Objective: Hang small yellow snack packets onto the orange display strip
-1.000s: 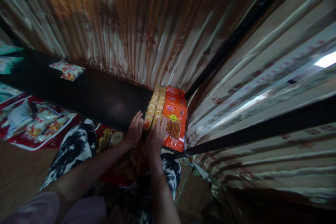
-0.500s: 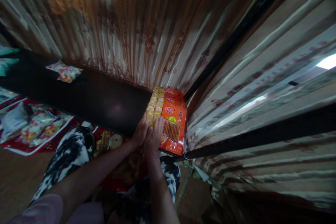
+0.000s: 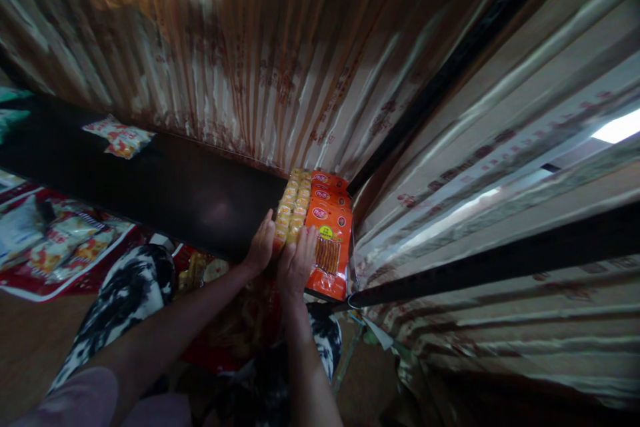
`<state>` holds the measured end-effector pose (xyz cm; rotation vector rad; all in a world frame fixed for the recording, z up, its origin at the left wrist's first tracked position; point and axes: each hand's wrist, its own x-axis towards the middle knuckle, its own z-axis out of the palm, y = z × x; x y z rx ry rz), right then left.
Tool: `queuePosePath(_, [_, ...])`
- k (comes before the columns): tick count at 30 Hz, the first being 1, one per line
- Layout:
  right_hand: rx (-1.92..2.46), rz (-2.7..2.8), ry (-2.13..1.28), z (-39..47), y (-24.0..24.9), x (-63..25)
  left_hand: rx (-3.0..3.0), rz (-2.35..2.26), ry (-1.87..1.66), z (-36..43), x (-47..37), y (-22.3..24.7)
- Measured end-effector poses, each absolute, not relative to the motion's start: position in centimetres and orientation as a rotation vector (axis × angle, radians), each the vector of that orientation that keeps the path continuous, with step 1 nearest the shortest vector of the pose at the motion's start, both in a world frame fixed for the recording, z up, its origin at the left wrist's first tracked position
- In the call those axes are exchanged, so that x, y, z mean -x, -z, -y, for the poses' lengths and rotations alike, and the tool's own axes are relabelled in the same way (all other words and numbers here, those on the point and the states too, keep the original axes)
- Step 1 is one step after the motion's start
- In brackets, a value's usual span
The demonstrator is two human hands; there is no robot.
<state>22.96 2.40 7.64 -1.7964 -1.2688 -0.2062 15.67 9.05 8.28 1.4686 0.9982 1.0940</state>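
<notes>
Two columns of small yellow-wrapped snack packs (image 3: 295,197) lie at the right end of a black shelf (image 3: 200,193). Right beside them, orange snack bags (image 3: 330,217) overlap in a row, the front one with a clear window showing brown sticks. My left hand (image 3: 261,243) is at the left side of the yellow packs' near end, fingers stretched out. At the near end, my right hand (image 3: 297,263) lies with extended fingers against the yellow packs and the edge of the front orange bag. Neither hand is wrapped round anything.
Two small snack bags (image 3: 121,135) lie farther left on the shelf. Below it, a red bag (image 3: 75,287) holds several snack packets. Black metal posts (image 3: 400,130) and striped plastic sheeting (image 3: 280,93) close in the back and right.
My hands have moved apart; the left shifted left to the packs' side, while the right stays at the near end. The view has shifted slightly.
</notes>
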Motion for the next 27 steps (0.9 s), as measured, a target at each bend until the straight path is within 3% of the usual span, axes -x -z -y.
queuePosePath(12, [1.854, 1.528, 0.517, -3.6, -8.7, -24.1, -1.349, -0.857, -1.082, -12.4, -17.2, -7.6])
queuePosePath(27, [1.882, 1.507, 0.409, -3.9, -8.2, -24.2, -1.324, -0.803, -1.069, -11.7, -17.6, -7.6])
